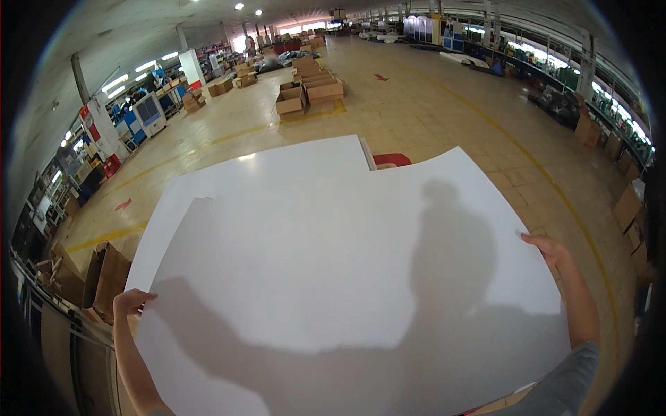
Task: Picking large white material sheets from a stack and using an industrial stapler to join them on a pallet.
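A large white sheet (326,277) spans the space between my two hands, with my shadow falling across it. My left hand (133,301) grips its left edge, thumb on top and fingers partly hidden underneath. At the right edge, my right hand (543,246) pinches the sheet, its thumb showing on top and the other fingers mostly hidden. The far right corner of the sheet curves up. Under it, a second white sheet (277,161) shows along the far and left sides; what supports it is hidden. A bit of something red (393,160) shows beyond the far edge.
Open cardboard boxes (324,90) stand on the tiled floor (430,104) ahead. More cardboard (107,277) is close on my left, near a dark metal frame (59,340). Yellow lines (555,184) mark the floor. Long workbenches (555,87) run along the right.
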A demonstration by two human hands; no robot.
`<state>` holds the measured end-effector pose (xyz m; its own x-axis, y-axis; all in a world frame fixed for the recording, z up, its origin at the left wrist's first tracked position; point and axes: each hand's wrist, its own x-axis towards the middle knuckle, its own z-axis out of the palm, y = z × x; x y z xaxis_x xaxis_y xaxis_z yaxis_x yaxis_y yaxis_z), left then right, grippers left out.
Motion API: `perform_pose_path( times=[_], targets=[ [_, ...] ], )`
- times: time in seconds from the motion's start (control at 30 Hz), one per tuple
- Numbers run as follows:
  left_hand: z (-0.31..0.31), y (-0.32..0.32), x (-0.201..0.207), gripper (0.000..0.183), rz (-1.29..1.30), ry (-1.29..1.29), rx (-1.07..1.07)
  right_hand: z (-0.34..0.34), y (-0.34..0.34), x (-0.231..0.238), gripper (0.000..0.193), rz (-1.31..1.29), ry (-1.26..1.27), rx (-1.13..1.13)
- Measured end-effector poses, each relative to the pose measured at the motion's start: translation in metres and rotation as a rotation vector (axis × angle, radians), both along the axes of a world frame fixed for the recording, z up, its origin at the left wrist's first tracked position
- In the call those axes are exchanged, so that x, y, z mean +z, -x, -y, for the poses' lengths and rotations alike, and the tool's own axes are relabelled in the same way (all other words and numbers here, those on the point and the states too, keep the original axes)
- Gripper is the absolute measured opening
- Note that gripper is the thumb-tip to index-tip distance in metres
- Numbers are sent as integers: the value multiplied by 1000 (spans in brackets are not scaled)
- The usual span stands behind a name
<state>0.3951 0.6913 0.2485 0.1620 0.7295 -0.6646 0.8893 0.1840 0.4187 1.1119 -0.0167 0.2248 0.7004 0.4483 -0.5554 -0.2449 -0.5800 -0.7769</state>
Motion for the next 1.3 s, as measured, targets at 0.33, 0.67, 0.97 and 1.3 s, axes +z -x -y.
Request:
perform_pose_path(
  times=[0.33,0.67,0.97,1.3],
  targets=[
    [-15,-82,31,83,-55,-289,22,-55,-27,23,81,-97,53,171],
    [48,-133,97,73,-217,-1134,-236,-121,-13,70,51,593,5,318],
    [279,24,248,58,-340,-1621,-21,-188,123,173,35,729,-636,533],
    [624,212,176,49,-585,-1886,740,-307,377,61,46,470,-1301,567]
  ],
)
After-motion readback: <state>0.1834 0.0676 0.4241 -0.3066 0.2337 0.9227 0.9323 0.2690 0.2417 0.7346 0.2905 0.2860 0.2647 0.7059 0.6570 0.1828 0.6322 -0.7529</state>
